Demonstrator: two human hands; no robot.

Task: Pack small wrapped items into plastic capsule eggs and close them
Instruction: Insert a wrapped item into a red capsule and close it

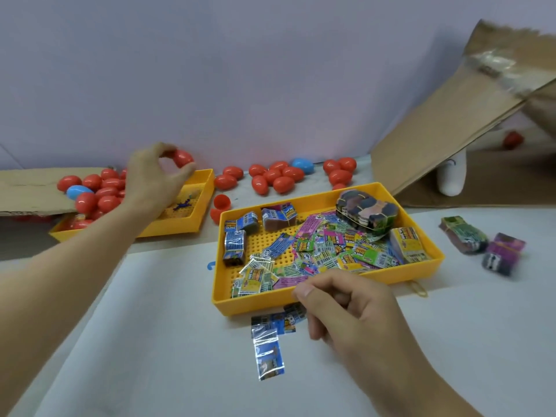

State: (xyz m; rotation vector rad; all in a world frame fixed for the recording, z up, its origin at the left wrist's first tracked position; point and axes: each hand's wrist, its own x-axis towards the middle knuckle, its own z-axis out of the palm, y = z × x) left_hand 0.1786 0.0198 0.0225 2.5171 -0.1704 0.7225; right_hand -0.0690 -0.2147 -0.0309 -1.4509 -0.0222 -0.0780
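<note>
Trays (421, 267) & eggs (275, 177) on white table (150, 326) w/ cardboard (436, 139)

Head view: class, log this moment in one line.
left hand: holds red egg | right hand: pinches wrapped packets | yellow tray: packets

Glossy smooth plastic: the red capsule eggs (272, 176) at twelve o'clock. The yellow tray (325, 299) is matt plastic, its floor perforated. Wrapped packets (268, 355) shine like clear film. Cardboard box (445, 121) at two o'clock looks rough, matt.
</note>
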